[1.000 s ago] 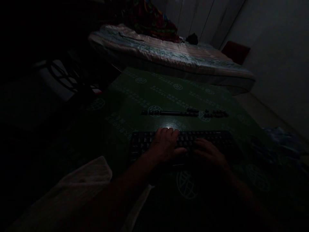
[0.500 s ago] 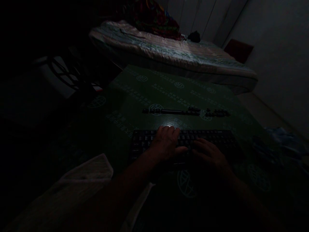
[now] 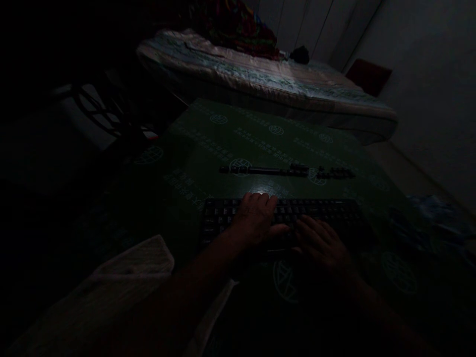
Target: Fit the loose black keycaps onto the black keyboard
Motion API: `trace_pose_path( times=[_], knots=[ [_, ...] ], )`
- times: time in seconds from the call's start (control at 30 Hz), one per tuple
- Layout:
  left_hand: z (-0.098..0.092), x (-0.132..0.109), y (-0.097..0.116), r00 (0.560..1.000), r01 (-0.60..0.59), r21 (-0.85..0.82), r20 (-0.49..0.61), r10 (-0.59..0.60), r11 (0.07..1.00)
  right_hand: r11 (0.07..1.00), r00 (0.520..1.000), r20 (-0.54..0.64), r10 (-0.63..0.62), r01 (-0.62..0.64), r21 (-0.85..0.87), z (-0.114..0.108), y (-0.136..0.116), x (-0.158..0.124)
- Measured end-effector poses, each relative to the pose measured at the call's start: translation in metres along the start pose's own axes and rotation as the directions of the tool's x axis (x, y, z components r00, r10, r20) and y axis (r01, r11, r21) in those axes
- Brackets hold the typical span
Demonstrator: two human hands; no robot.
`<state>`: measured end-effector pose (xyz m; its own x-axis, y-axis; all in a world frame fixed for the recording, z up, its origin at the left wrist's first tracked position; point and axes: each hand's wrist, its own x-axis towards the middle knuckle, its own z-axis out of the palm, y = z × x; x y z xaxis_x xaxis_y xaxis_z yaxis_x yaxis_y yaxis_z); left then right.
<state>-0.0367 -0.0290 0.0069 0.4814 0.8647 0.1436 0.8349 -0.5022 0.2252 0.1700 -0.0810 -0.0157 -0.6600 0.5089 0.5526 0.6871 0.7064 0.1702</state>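
A black keyboard (image 3: 219,212) lies on the green table (image 3: 193,148), which is printed with white globes and lettering. My left hand (image 3: 256,216) rests over its left-middle keys, fingers stretched toward the top rows and the thumb pointing right. Over the middle keys to the right is my right hand (image 3: 320,240), fingers extended and slightly bent. Neither hand holds anything. Behind the keyboard lies a thin black rod-like object (image 3: 266,171) with smaller dark parts at its right end, its kind unclear in the dim light. My palms and wrists hide the keyboard's lower edge.
Beyond the table stands a bed (image 3: 238,74) with a patterned sheet and a dark red floral cloth (image 3: 238,29). A dark chair-like frame (image 3: 100,111) is at left. Pale cloth (image 3: 137,260) shows at lower left. Bluish cloth-like items (image 3: 435,213) sit at right.
My right hand has shifted slightly, its fingers moving a little down and showing more spread over the keys. My left hand stays nearly in the same place.
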Motion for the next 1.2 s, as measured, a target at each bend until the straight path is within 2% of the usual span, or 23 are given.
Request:
trace_pose_path(
  times=[0.3, 0.43, 0.6, 0.77, 0.97, 1.07, 1.2],
  knots=[
    [0.000, 0.001, 0.000, 1.000, 0.006, -0.021, 0.013, -0.006, 1.000, 0.999, 0.999, -0.030, 0.036, -0.036, -0.021, 0.002, -0.008, 0.000],
    [0.000, 0.001, 0.000, 1.000, -0.001, 0.001, -0.002, 0.001, 1.000, 0.999, 0.999, -0.009, 0.049, -0.049, -0.023, 0.005, -0.011, -0.003],
    [-0.001, 0.001, -0.001, 1.000, 0.003, 0.000, 0.008, -0.003, 1.000, 0.991, 0.991, 0.016, 0.134, -0.134, 0.008, 0.004, -0.013, -0.011],
    [0.000, 0.002, -0.002, 1.000, 0.006, 0.000, -0.002, -0.006, 1.000, 0.952, 0.952, -0.030, 0.306, -0.306, -0.015, 0.002, -0.003, -0.025],
    [-0.003, 0.003, -0.003, 1.000, -0.011, 0.001, 0.030, 0.011, 1.000, 0.907, 0.905, -0.079, 0.418, -0.421, -0.031, 0.001, 0.017, -0.037],
    [-0.004, 0.003, -0.003, 0.999, -0.010, -0.004, 0.038, 0.010, 1.000, 0.896, 0.895, -0.081, 0.438, -0.442, -0.032, 0.002, 0.021, -0.037],
    [-0.004, 0.002, -0.005, 1.000, -0.009, -0.006, 0.027, 0.009, 1.000, 0.907, 0.906, -0.055, 0.419, -0.421, -0.029, 0.003, 0.018, -0.034]
  ],
)
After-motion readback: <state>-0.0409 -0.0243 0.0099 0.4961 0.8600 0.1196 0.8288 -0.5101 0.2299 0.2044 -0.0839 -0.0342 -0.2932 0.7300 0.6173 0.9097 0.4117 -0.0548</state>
